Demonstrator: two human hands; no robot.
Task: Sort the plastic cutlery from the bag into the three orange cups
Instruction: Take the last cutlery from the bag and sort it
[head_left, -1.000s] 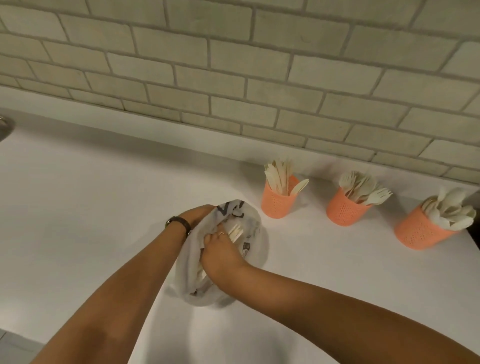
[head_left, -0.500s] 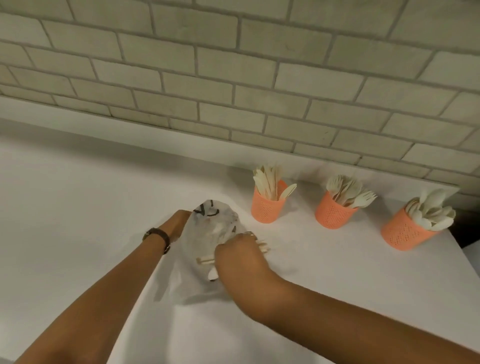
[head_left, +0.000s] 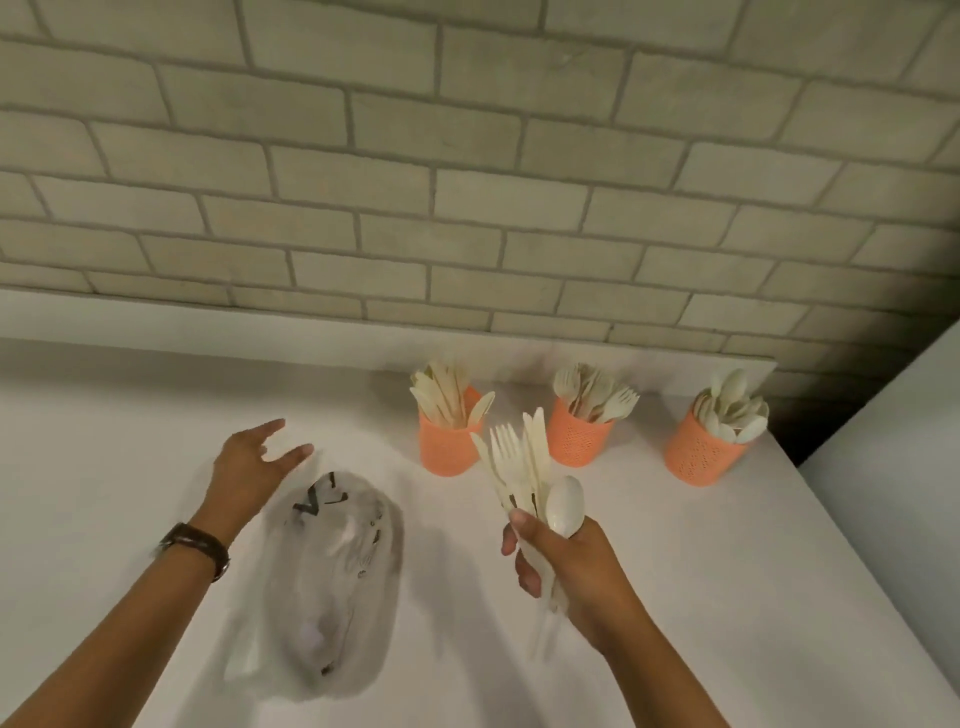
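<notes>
Cream plastic cutlery (head_left: 524, 467) fans up out of the right hand (head_left: 566, 566), which is curled tight round the handles above the white counter (head_left: 104, 441). I can pick out a fork (head_left: 505, 447), a knife (head_left: 537, 441) and a spoon (head_left: 565, 503) in the bunch, heads up, with the handle ends poking out below the fist. The bunch is held in front of the 3 orange cups, nearest the gap between the left cup (head_left: 448, 447) and the middle cup (head_left: 577, 441), and it touches neither as far as I can see. The left cup holds knives, the middle cup forks and the right cup (head_left: 698, 460) spoons. All 3 stand in a row by the brick wall (head_left: 467, 182).

The clear bag (head_left: 332, 582) sits slumped on the counter to the left of the gripping hand, well apart from it. It is blurred, with dark print near its far end. Whether any cutlery is in it I cannot tell. The left hand (head_left: 249, 465) hovers just beyond the bag's far-left corner, fingers spread and relaxed, holding nothing and apart from the plastic as far as I can see. A dark wristwatch (head_left: 200, 545) sits on that wrist.
</notes>
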